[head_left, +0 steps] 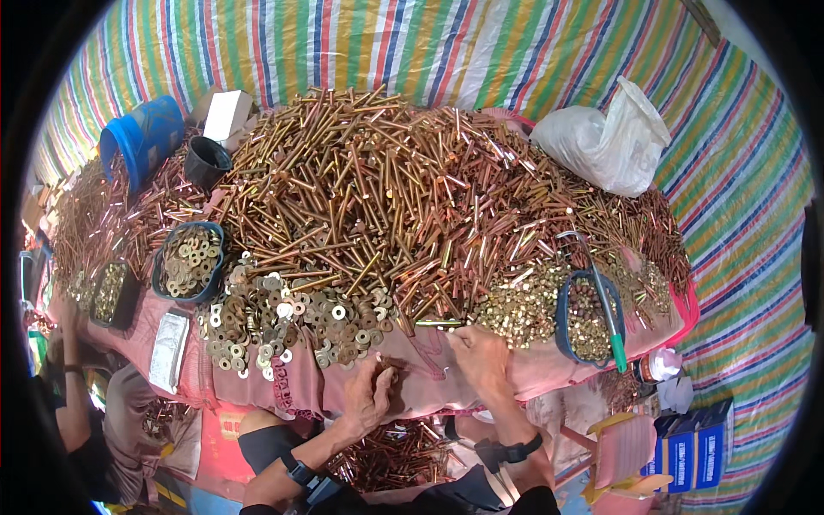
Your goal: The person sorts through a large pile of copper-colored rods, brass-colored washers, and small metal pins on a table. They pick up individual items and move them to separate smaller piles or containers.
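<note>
My right hand (482, 359) is closed at the front edge of the pile, its fingertips at one end of a long yellowish bolt (436, 324) that points left. To its left, my left hand (367, 391) is curled over the pink cloth. Whatever its fingers hold is mostly hidden. Beyond both hands rises a big heap of long coppery bolts (360, 180). Flat round washers (300, 313) are spread left of my hands, and small brassy nuts (519, 311) lie just beyond my right hand.
A blue tub of washers (155, 279) stands left; a blue tub of nuts (560, 330), with a green-handled tool (616, 343) across it, stands right. A white sack (605, 142) and a blue bucket (142, 137) sit behind. Another person's arm (75, 378) shows at far left.
</note>
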`<state>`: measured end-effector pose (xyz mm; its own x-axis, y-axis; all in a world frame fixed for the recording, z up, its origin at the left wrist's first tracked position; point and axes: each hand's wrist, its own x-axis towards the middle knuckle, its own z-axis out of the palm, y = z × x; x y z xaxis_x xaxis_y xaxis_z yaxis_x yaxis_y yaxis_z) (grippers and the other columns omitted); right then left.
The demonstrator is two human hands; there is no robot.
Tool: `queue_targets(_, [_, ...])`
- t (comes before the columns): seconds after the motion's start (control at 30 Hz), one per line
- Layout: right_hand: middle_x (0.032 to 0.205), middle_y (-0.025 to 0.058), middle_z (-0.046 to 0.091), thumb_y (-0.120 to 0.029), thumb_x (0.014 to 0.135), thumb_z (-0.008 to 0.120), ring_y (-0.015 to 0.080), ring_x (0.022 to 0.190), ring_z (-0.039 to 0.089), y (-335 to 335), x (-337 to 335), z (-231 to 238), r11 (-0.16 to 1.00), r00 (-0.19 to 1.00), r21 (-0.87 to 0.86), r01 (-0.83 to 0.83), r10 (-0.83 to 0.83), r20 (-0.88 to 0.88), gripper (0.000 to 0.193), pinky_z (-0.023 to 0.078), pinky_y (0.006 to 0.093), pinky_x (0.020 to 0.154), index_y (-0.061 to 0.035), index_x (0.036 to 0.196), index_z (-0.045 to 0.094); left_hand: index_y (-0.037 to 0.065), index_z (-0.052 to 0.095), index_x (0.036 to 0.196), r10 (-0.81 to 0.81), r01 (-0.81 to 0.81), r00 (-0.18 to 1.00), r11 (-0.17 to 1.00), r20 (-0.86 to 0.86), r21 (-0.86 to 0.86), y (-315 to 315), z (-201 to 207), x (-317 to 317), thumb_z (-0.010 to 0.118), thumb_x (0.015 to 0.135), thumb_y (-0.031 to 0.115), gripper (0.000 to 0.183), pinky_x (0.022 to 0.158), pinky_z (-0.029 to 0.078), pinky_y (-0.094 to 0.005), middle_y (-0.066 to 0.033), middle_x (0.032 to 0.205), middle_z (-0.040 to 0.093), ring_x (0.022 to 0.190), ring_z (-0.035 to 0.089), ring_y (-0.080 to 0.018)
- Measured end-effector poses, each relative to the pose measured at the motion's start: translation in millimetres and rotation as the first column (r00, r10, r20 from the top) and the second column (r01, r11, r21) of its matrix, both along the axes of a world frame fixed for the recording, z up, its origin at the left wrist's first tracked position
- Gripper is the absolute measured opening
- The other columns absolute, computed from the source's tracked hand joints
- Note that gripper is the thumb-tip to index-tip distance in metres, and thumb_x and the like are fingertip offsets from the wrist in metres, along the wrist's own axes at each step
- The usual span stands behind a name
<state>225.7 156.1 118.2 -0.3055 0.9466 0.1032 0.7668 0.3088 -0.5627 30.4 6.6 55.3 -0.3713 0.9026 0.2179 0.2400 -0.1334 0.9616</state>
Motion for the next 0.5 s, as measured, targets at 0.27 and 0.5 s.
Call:
queue_targets(0.27, [0.097, 0.0197, 0.075, -0.032, 0.097, 0.074, 0.0400, 0.089, 0.073, -2.7, -15.2, -1.7, 0.996, 0.988, 0.052, -0.070, 0.062, 0.142, 0.031, 0.057, 0.0506, 0.080, -0.0090, 0.117, 0.078, 0.004, 0.059, 0.113, 0.033, -0.030, 0.997, 0.999, -0.069, 0.037, -0.5, -4.5, -2.0, 0.063, 0.108, 0.014, 0.012, 0.059, 0.054, -0.0362, -0.0107, 0.079, 0.070, 0.065, 0.070, -0.0246])
queue_targets(0.5, [0.084, 0.0199, 0.071, -0.031, 0.097, 0.075, 0.0423, 0.075, 0.070, -1.1, -26.6, -16.9, 0.977, 0.991, 0.193, -0.088, 0.066, 0.115, 0.027, 0.053, 0.0528, 0.067, -0.0046, 0.094, 0.071, 0.003, 0.059, 0.109, 0.024, -0.022, 0.998, 0.999, -0.063, 0.032, 1.0, 0.4, 0.2, 0.063, 0.108, 0.015, 0.013, 0.059, 0.055, -0.0371, -0.0121, 0.078, 0.069, 0.066, 0.071, -0.0249])
